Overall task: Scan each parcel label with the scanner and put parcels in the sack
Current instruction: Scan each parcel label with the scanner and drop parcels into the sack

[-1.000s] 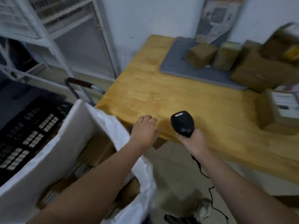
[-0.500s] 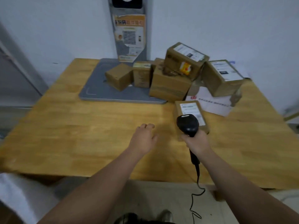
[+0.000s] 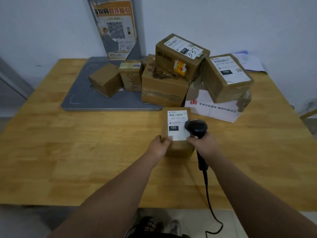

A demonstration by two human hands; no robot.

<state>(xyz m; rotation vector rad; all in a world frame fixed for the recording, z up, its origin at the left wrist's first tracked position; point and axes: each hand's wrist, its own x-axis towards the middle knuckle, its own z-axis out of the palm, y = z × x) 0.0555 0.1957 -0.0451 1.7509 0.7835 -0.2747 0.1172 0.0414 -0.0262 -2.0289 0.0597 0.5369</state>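
Two hands work one parcel (image 3: pixel 176 131) on the worktop (image 3: pixel 85 152): left hand (image 3: pixel 161 145) grips its corner, right hand (image 3: pixel 202 145) clasps the scanner (image 3: pixel 196 128). Held so close over the label (image 3: pixel 177 124), the scanner may misread.

parcel (image 3: pixel 176 129) before box pile (image 3: pixel 181 73), on table (image 3: pixel 85 152)

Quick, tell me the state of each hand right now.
Left hand: grips the labelled parcel at its near corner.
Right hand: grips the scanner.
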